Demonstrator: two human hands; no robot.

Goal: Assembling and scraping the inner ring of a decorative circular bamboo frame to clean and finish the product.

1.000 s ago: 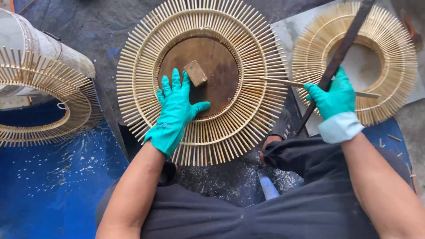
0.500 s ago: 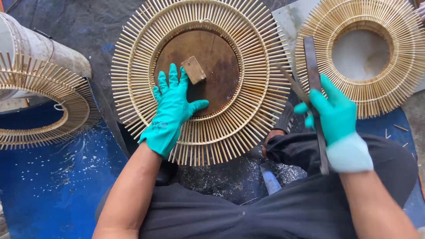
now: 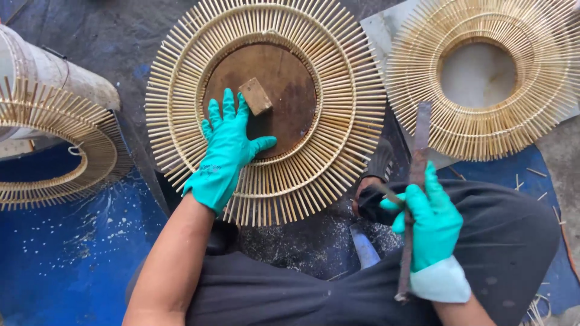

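The sunburst frame point(image 3: 266, 108) of radiating bamboo slats lies flat on a round brown board point(image 3: 290, 102), and all positions below are taken from that frame. The left hand point(image 3: 226, 151), in a teal glove, is spread flat on the frame's lower-left rings, fingers fanned across the slats and thumb reaching onto the board; a small wooden block point(image 3: 255, 96) sits on the board just beyond the fingertips. The right hand point(image 3: 432, 223), also gloved, is closed in a fist around a long dark metal blade point(image 3: 414, 181), held upright to the right of the frame, clear of its slats, over the person's dark-trousered lap. A thin stick point(image 3: 383, 193) crosses near this fist; whether the fingers pinch it cannot be told. A second finished frame point(image 3: 483, 78) rests to the right, a third point(image 3: 54, 151) to the left beside a pale cylinder point(image 3: 54, 72). To work well at this stage, keep the left palm pressing evenly so the frame does not rotate or lift from the board. Judged from the grip, the blade should approach the rim at a shallow angle, away from the holding fingers, and contact one slat at a time to avoid splitting neighbouring slats.
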